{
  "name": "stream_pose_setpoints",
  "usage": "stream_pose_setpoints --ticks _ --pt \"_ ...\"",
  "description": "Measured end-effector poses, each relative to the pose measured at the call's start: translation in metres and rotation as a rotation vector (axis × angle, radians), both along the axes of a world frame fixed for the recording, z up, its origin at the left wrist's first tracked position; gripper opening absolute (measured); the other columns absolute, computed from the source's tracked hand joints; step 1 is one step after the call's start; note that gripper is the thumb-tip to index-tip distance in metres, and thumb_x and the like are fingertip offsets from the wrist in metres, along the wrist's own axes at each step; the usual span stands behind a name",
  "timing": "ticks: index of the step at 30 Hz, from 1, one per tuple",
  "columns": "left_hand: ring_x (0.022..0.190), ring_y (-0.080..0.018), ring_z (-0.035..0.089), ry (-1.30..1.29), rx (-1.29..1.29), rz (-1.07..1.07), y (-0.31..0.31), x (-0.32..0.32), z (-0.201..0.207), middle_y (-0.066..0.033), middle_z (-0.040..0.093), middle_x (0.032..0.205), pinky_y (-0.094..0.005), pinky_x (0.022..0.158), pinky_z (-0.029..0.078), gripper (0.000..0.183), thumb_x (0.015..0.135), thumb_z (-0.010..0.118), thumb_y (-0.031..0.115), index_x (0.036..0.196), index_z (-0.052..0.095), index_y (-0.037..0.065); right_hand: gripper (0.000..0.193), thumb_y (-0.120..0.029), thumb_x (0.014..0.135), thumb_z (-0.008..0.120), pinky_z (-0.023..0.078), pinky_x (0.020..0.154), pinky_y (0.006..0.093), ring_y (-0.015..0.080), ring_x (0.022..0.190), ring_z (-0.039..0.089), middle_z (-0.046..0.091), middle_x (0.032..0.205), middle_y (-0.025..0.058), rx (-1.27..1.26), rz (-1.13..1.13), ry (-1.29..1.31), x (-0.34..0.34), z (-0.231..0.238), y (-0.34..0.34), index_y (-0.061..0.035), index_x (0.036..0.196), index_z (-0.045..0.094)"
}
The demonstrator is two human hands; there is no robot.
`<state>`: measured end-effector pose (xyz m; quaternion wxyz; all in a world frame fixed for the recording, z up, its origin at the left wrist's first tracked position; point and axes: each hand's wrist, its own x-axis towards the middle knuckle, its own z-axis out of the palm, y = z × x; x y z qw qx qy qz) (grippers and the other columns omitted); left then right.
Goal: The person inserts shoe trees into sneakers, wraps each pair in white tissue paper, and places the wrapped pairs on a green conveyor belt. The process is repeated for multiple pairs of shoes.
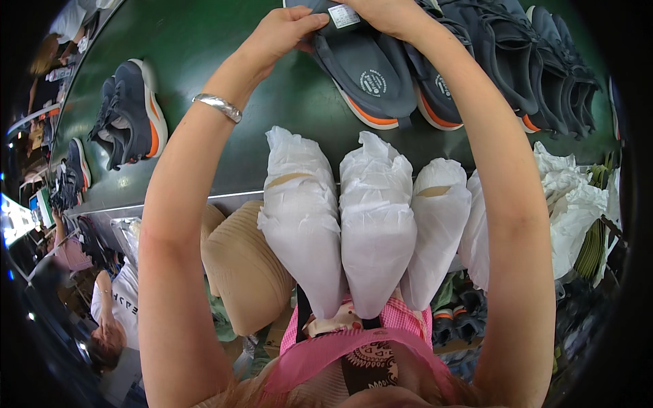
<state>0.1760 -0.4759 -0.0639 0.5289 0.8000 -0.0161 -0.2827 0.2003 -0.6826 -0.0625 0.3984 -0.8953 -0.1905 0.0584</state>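
Observation:
At the top edge of the view, a dark grey shoe [367, 71] with a white and orange sole lies on the green table. My left hand [289, 30] is closed on the shoe's upper beside a small white label [344, 16], thumb and fingers pinched together. My right hand [391, 15] grips the same shoe from the other side of the label; its fingertips are partly cut off by the frame. Beside it rests a matching shoe [435, 85], under my right forearm. White paper-wrapped stuffing forms [377, 224] lean between my arms at the table's near edge.
Several dark shoes [503, 61] line the table's right side. Another shoe pair [129, 112] sits left on the green tabletop [204, 41]. Brown ridged paper forms [248, 265] and crumpled white paper [571, 197] flank the wrapped forms. A person in white [119, 306] is at lower left.

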Motion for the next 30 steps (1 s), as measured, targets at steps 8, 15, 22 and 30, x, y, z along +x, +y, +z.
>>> stream_pose_setpoints --ticks 8,15,22,30 --pt "0.109 -0.0157 0.057 -0.149 0.281 0.227 0.071 -0.115 0.112 -0.0045 0.063 0.116 -0.0283 0.098 0.041 0.05 0.093 0.059 0.039 0.128 0.06 0.004 0.037 -0.028 0.086 0.061 0.041 0.098 0.0424 0.0366 0.116 0.053 0.06 0.121 0.0202 -0.267 -0.048 -0.501 -0.054 0.033 0.002 -0.0078 0.117 0.062" --pt "0.1 -0.0115 0.058 -0.063 0.526 0.607 0.237 -0.338 0.181 -0.0068 0.066 0.115 -0.0279 0.094 0.045 0.037 0.096 0.056 0.025 0.125 0.062 0.002 0.023 -0.014 0.088 0.061 0.047 0.089 0.0369 0.0294 0.101 0.059 0.066 0.108 0.0096 0.121 0.058 -0.406 -0.173 0.118 0.031 -0.0096 0.11 0.065" --pt "0.113 -0.0221 0.06 -0.216 0.37 0.648 0.232 -0.353 0.09 -0.0168 0.064 0.121 -0.0301 0.096 0.044 0.037 0.095 0.057 0.03 0.12 0.064 0.004 0.015 -0.011 0.088 0.06 0.053 0.074 0.0336 0.027 0.083 0.067 0.068 0.095 0.0129 0.23 0.468 -0.133 -0.259 0.14 0.141 -0.0043 0.1 0.066" --pt "0.104 -0.0189 0.061 0.109 0.414 0.273 0.257 -0.341 -0.024 -0.0102 0.066 0.113 -0.0323 0.089 0.048 0.041 0.097 0.052 0.031 0.117 0.062 -0.004 0.008 -0.016 0.081 0.064 0.048 0.074 0.0404 0.028 0.077 0.063 0.064 0.078 0.0095 -0.141 0.453 -0.347 -0.308 0.081 0.278 -0.008 0.083 0.063"
